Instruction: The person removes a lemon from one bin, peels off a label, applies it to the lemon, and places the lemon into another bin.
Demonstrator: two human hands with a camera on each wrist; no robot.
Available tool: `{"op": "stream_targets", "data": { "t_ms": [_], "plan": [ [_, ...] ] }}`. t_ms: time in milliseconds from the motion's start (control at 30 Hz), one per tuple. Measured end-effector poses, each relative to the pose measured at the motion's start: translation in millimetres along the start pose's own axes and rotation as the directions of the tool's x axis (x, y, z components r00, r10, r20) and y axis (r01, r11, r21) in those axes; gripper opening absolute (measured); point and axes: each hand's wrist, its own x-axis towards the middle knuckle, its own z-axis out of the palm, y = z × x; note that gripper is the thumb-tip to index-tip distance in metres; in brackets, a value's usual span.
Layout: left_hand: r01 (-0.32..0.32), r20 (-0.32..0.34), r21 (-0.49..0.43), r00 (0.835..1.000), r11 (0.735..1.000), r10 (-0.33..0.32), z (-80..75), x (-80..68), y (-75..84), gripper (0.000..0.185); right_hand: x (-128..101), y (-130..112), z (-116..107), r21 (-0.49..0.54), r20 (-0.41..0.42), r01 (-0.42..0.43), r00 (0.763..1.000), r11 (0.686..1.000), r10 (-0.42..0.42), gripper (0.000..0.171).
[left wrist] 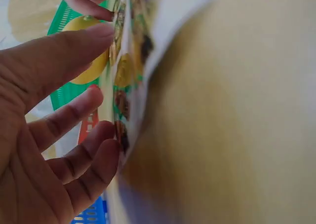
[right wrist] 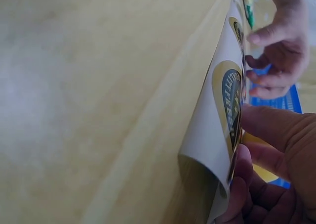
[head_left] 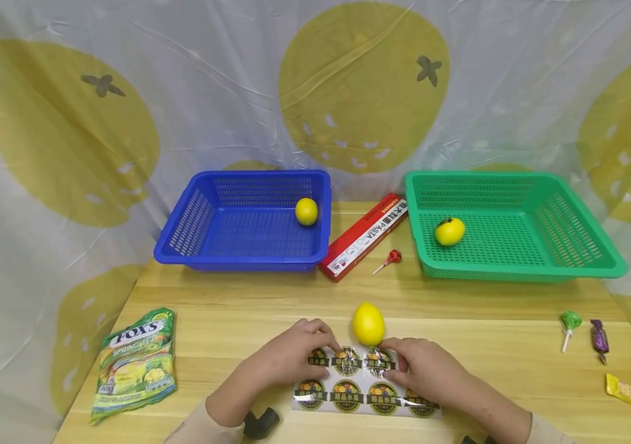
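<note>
A white sheet of round stickers with black-and-gold labels lies on the table in front of the person. The left hand touches its left part with thumb and fingertips, the fingers loosely bent and spread. On its upper right part, the right hand rests thumb and forefinger over a sticker, their tips apart. In the right wrist view the sheet's near edge curves, and the right hand's other fingers are bent beside it. A yellow lemon sits just beyond the sheet, close to the right fingertips.
Behind stand a blue basket and a green basket, each holding a lemon. Between them lie a red pasta box and a red lollipop. A green candy bag is left; a green lollipop and wrapped candies are right.
</note>
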Motion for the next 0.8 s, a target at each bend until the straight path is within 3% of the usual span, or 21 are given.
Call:
{"op": "stream_targets", "data": {
  "t_ms": [233,533,667,800],
  "plan": [
    [-0.023,0.022,0.036,1.000,0.999,0.022,3.9,-2.9,-1.5,0.034,-0.9,0.1,-1.1,0.014,-0.008,0.006,1.000,1.000,-0.006,0.040],
    [-0.019,0.023,0.043,1.000,0.999,0.018,5.5,-2.3,-1.7,0.034,-3.4,3.6,3.1,-0.023,-0.105,0.084,0.991,0.996,-0.086,0.011],
    [-0.008,0.024,0.045,1.000,0.999,0.007,5.5,-1.4,-1.9,0.034,-5.4,4.2,1.6,0.065,-0.102,0.075,0.992,0.995,-0.068,0.015],
    [0.002,0.030,0.030,1.000,1.000,-0.003,4.9,-1.7,-1.4,0.034,-8.9,6.2,-3.9,0.219,-0.092,0.095,0.993,0.971,-0.077,0.017]
  ]
}}
